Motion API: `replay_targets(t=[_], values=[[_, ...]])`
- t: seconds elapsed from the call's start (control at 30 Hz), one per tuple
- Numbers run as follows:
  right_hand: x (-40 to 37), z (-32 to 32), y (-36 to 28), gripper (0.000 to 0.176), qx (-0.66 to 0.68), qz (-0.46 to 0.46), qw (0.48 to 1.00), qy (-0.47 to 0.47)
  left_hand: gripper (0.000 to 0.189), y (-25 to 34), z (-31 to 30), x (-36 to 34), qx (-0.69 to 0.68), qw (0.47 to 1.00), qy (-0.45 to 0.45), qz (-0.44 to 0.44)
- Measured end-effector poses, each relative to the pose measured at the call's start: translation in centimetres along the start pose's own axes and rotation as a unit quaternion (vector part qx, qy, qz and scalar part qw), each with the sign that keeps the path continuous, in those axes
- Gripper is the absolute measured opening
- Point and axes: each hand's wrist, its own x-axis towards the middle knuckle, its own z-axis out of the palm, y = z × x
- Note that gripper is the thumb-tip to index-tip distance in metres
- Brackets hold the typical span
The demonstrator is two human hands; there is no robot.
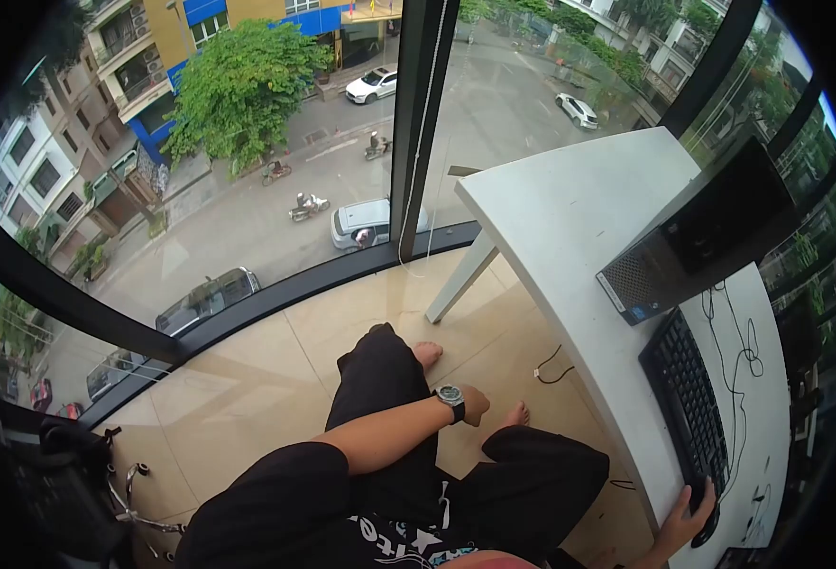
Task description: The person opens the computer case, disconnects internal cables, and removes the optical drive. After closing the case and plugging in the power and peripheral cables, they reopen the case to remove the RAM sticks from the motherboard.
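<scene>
My left hand (476,406) hangs between my knees, the forearm resting across my thigh. A dark-strapped wristwatch (450,394) is on that wrist. Its fingers point down out of sight, so I cannot see whether they are open or closed. At the lower right, my right hand (688,522) is at the near end of a black keyboard (685,389). The thumb lies by the keyboard's left edge and the fingers curl over its corner. Close beside these fingers is a black mouse (709,527), partly covered by the hand.
The white desk (588,218) carries a black computer tower (693,237) and loose black cables (735,389). A cable end (552,368) lies on the tiled floor (275,370). An office chair (128,493) stands at lower left. Beyond the curved windows is a street with vehicles.
</scene>
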Motion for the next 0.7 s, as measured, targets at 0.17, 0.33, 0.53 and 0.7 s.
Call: replay_targets(t=[0.17, 0.33, 0.53, 0.7], values=[[0.5, -0.3, -1.8, 0.042, -0.027, -0.034, 0.997, 0.061, 0.048, 4.2, -0.9, 0.6, -0.144, 0.982, 0.099, 0.075], [0.6, -0.9, -3.1, 0.073, -0.033, 0.008, 0.999, 0.037, 0.05, 5.0, 1.0, 3.2, -0.112, 0.99, 0.079, 0.038], [0.5, -1.2, -4.2, 0.074, -0.038, -0.026, 0.994, 0.096, 0.048, 5.5, 2.3, 6.7, -0.006, 0.997, 0.056, 0.05], [-4.4, 0.5, -10.1, 0.028, 0.062, -0.219, 0.944, 0.237, 0.037, 5.0, 1.5, 5.4, -0.14, 0.99, -0.015, 0.021]])
